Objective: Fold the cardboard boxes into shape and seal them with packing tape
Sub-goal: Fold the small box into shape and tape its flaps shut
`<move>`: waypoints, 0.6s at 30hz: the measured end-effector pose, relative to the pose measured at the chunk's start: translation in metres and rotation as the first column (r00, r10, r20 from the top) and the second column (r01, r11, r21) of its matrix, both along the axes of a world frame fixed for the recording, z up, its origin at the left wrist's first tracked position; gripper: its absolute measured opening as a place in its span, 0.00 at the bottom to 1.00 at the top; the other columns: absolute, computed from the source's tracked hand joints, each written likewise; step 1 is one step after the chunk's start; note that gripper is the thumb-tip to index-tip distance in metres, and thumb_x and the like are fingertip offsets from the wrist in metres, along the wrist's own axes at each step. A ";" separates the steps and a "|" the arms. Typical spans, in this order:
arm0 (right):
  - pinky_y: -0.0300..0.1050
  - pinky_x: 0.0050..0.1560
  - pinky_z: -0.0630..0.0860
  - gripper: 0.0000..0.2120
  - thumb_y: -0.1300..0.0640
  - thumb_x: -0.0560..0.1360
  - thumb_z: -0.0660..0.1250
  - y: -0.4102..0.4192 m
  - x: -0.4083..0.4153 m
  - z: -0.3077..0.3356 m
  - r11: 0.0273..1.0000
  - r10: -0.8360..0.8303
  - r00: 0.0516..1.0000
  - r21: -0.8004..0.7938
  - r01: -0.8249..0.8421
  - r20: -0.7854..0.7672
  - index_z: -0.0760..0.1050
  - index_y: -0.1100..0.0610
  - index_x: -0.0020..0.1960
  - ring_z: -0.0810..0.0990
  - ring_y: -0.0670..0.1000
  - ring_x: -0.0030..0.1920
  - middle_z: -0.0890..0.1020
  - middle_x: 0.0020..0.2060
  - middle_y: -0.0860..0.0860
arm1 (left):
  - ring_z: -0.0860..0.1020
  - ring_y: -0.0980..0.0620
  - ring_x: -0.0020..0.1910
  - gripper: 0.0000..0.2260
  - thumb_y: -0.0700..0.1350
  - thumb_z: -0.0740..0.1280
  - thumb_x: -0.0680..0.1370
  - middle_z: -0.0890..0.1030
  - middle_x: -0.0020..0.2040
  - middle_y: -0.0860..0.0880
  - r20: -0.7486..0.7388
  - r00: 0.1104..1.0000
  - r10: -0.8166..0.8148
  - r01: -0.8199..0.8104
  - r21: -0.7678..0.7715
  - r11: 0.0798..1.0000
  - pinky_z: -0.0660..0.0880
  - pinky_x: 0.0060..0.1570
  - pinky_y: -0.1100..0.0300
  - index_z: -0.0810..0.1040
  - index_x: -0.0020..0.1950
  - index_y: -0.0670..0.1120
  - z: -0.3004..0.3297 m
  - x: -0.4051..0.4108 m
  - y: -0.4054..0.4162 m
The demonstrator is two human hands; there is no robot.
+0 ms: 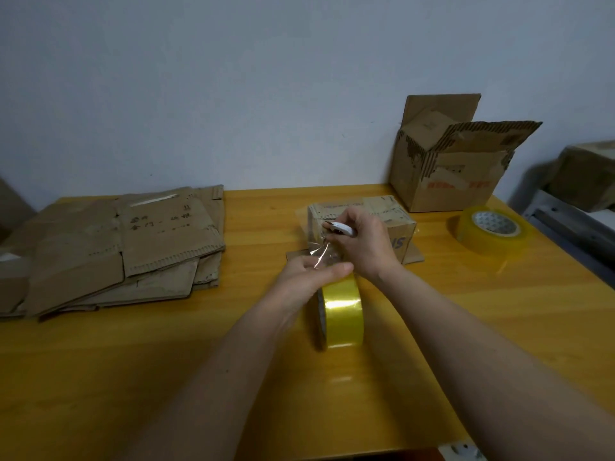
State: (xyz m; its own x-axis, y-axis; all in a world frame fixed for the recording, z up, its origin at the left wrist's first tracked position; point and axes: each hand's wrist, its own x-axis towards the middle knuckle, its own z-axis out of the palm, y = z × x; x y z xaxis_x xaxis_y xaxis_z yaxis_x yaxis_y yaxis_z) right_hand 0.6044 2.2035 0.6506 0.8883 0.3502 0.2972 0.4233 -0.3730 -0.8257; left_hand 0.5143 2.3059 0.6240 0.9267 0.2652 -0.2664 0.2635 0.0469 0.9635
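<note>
So the left hand [311, 272] has its grip closed around the top of a yellow tape roll [341, 312] standing on edge on the worktop [166, 361], with a clear strip of tape [321, 251] pulled up from it. Right hand [362, 242], just above, grips a small white cutter [341, 228] against that strip. Right behind both sits a small taped box [392, 214]; flat cardboard [126, 247] lies well off to the left.

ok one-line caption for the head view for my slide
Left hand holds the tape roll while the right hand brings a small cutter to the stretched tape at a folded box.
</note>
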 end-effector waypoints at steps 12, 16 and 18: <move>0.52 0.45 0.75 0.11 0.54 0.81 0.59 -0.026 -0.019 0.031 0.988 0.130 0.991 -0.088 -0.127 0.027 0.65 0.58 0.59 0.77 0.52 0.45 0.77 0.47 0.53 | 0.81 0.44 0.52 0.18 0.36 0.73 0.71 0.83 0.50 0.44 0.062 0.970 0.235 -0.227 -0.109 0.968 0.75 0.59 0.43 0.74 0.55 0.51 -0.004 0.027 0.004; 0.51 0.41 0.72 0.06 0.57 0.80 0.59 -0.036 -0.020 0.023 0.950 0.162 0.983 -0.283 -0.132 0.086 0.62 0.55 0.53 0.75 0.54 0.42 0.76 0.43 0.52 | 0.80 0.43 0.54 0.32 0.33 0.71 0.73 0.81 0.52 0.42 0.081 0.966 0.246 -0.240 -0.078 0.968 0.73 0.61 0.42 0.64 0.72 0.52 0.001 0.023 0.002; 0.47 0.42 0.71 0.05 0.58 0.78 0.64 -0.038 -0.019 0.020 0.937 0.164 0.972 -0.333 -0.101 0.169 0.68 0.55 0.51 0.75 0.52 0.44 0.76 0.44 0.51 | 0.80 0.45 0.53 0.39 0.34 0.71 0.73 0.82 0.50 0.43 0.117 0.960 0.254 -0.250 -0.047 0.967 0.73 0.61 0.43 0.56 0.76 0.55 0.002 0.019 0.001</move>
